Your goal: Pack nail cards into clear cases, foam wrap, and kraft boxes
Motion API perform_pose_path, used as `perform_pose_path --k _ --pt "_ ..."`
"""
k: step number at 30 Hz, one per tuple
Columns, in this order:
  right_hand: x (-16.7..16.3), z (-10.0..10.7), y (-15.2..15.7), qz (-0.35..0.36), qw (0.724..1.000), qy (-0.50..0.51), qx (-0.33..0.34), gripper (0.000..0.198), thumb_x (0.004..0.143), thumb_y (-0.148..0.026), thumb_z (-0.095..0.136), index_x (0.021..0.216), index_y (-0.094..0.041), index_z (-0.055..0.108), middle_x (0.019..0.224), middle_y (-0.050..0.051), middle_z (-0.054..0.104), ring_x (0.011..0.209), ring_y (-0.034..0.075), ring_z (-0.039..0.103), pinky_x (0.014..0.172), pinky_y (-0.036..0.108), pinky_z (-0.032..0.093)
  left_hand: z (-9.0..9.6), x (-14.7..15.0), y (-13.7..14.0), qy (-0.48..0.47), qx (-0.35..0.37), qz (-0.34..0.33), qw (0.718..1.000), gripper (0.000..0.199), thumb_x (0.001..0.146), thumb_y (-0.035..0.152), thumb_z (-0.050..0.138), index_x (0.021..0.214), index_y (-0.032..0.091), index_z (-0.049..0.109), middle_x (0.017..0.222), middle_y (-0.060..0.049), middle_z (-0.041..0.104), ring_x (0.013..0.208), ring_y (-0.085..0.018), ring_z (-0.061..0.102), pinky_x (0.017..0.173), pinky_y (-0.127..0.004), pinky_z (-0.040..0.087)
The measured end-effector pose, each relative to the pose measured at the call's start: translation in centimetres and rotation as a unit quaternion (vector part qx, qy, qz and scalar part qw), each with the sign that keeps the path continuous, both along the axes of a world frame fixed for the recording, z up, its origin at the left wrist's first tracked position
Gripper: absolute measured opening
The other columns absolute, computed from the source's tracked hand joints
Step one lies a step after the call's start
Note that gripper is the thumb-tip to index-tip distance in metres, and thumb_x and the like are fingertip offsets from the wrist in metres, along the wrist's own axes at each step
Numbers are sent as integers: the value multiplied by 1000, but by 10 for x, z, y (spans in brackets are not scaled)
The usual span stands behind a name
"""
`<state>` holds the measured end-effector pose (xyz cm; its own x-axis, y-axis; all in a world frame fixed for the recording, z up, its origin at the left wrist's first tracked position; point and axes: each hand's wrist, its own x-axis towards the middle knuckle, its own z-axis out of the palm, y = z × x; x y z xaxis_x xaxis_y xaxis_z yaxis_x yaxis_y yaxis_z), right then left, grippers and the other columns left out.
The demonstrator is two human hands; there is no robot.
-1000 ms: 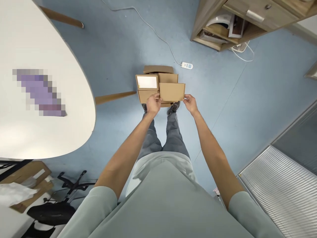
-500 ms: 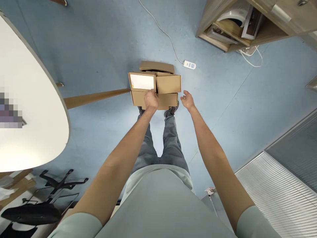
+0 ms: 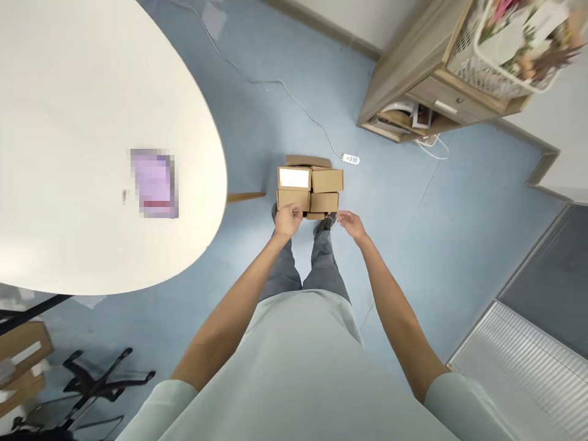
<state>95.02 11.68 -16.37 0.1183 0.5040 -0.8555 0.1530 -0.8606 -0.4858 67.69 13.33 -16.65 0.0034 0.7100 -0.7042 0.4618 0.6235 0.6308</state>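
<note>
while the cardboard boxes (image 3: pixel 327 180) sit packed together on the floor (image 3: pixel 404 245) by the shoes (image 3: pixel 327 221), the right hand (image 3: pixel 352 224) has its grip loosely parted, just beside the lower right box (image 3: pixel 324 202); the left hand (image 3: pixel 288 221) overlaps the near edge of the lower left box (image 3: pixel 293 198), its grip too hidden to tell. steady, even pressure from both sides should keep the boxes aligned without tipping any.

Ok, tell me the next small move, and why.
Perhaps steady the near right box with the right hand: that hand is beside its near right corner, while the left hand is at the near edge of the near left box.
</note>
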Motion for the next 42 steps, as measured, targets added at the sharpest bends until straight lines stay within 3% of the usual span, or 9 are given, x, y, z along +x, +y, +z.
perform_pose_path --k 5,9,15,19,24,32,42 --pt "-38 81 -29 -36 998 16 40 43 71 -54 93 100 -25 78 116 15 89 115 33 84 118 62 60 92 -35 -12 -11 26 10 1000 27 97 19 64 109 21 88 122 -11 90 115 -28 85 116 -44 63" --pt "-66 139 -45 -49 996 23 77 54 70 -60 94 108 -24 80 126 15 88 115 32 84 119 61 60 150 -64 -30 -53 49 -7 997 23 100 27 67 108 22 88 125 -10 89 116 -30 85 115 -46 63" --pt "-92 212 -63 -62 982 22 175 62 76 -69 91 119 -26 80 134 14 86 123 32 82 120 58 61 211 -95 -55 -98 75 -44 991 26 98 36 69 110 25 89 122 -8 90 120 -32 84 116 -47 63" --pt "-103 245 -79 -38 978 39 203 63 78 -71 90 122 -26 80 135 14 86 124 33 83 120 59 61 239 -108 -66 -99 110 -39 988 30 98 37 67 113 24 89 126 -9 89 124 -31 83 119 -47 61" --pt "-112 257 -95 14 971 81 226 59 83 -73 90 120 -28 82 135 14 87 126 34 83 119 59 62 258 -114 -92 -119 132 35 983 36 99 49 70 114 22 88 125 -11 89 121 -30 84 118 -47 62" --pt "-137 240 -118 73 964 136 215 64 83 -76 88 122 -25 81 134 16 86 124 34 83 116 57 64 272 -112 -167 -137 115 125 976 59 97 69 75 124 18 88 128 -15 88 120 -33 83 112 -49 67" --pt "-193 255 -138 163 952 146 214 59 87 -74 87 123 -27 81 133 13 87 121 31 83 118 54 63 281 -183 -224 -131 118 240 955 61 87 74 85 116 20 90 123 -13 89 121 -35 83 115 -53 66"
